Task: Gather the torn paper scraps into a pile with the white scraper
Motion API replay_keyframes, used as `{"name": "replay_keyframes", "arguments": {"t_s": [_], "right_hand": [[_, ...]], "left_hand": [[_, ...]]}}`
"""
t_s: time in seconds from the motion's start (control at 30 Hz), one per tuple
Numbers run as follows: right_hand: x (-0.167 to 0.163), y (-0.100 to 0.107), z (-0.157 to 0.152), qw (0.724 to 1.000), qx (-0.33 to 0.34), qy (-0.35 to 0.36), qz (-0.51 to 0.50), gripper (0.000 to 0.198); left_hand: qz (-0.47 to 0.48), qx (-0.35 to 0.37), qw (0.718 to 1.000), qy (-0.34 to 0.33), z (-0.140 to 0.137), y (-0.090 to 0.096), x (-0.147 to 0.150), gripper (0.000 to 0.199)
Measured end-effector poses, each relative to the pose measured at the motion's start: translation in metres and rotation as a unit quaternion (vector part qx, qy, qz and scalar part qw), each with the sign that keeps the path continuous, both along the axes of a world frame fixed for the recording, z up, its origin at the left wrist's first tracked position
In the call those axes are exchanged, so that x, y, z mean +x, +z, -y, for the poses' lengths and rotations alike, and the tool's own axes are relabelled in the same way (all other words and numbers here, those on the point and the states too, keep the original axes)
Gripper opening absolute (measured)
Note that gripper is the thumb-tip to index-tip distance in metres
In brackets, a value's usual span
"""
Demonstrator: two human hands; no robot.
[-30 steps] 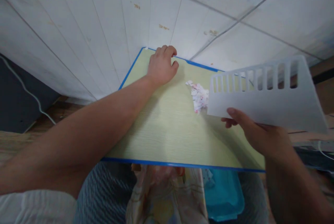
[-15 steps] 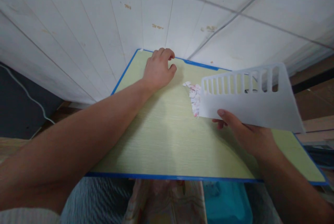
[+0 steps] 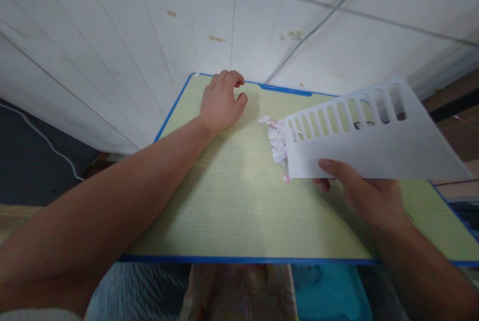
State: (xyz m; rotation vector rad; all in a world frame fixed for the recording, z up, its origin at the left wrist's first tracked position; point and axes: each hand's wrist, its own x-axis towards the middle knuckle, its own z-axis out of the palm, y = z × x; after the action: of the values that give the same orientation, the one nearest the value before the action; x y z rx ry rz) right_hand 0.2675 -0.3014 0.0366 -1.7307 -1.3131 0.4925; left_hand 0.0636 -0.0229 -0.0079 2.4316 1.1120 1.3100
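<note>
My right hand (image 3: 359, 188) grips the lower edge of a white slotted plastic panel (image 3: 352, 154), thumb on its near face and fingers behind. The panel is tilted, its left edge down by the tabletop. Against that edge lies a small heap of torn paper scraps (image 3: 277, 144), white with pink marks; whatever is behind the panel is partly hidden. My left hand (image 3: 223, 101) rests near the back left of the pale green table (image 3: 232, 211), its fingers curled and thumb apart, with nothing in it.
A white plank wall (image 3: 213, 16) stands right behind the table, with a grey cable (image 3: 318, 26) running down it. Blue trim edges the tabletop. Below the front edge are a patterned cloth bag (image 3: 239, 293) and a turquoise plastic tub (image 3: 333, 293).
The panel has tipped and turned slightly, its right end swinging nearer and farther right. The paper scraps spread a little along its left edge. My left hand keeps its pose.
</note>
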Motion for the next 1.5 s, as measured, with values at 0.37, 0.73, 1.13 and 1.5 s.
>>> {"name": "replay_keyframes", "arguments": {"t_s": [0.37, 0.73, 1.13, 1.5], "right_hand": [[0.005, -0.006, -0.007, 1.000, 0.000, 0.009, 0.022, 0.044], [0.006, -0.003, -0.006, 1.000, 0.014, -0.008, 0.003, 0.041], [0.005, -0.006, 0.001, 1.000, 0.006, 0.013, 0.014, 0.043], [0.007, -0.005, 0.008, 1.000, -0.003, 0.027, 0.012, 0.042]], "left_hand": [[-0.007, -0.001, 1.000, -0.005, -0.001, 0.000, -0.004, 0.031], [-0.012, 0.013, 1.000, 0.006, 0.000, 0.000, -0.003, 0.030], [-0.009, 0.022, 1.000, 0.013, -0.001, -0.001, -0.004, 0.031], [-0.011, 0.036, 0.999, 0.010, -0.005, -0.004, -0.006, 0.032]]}}
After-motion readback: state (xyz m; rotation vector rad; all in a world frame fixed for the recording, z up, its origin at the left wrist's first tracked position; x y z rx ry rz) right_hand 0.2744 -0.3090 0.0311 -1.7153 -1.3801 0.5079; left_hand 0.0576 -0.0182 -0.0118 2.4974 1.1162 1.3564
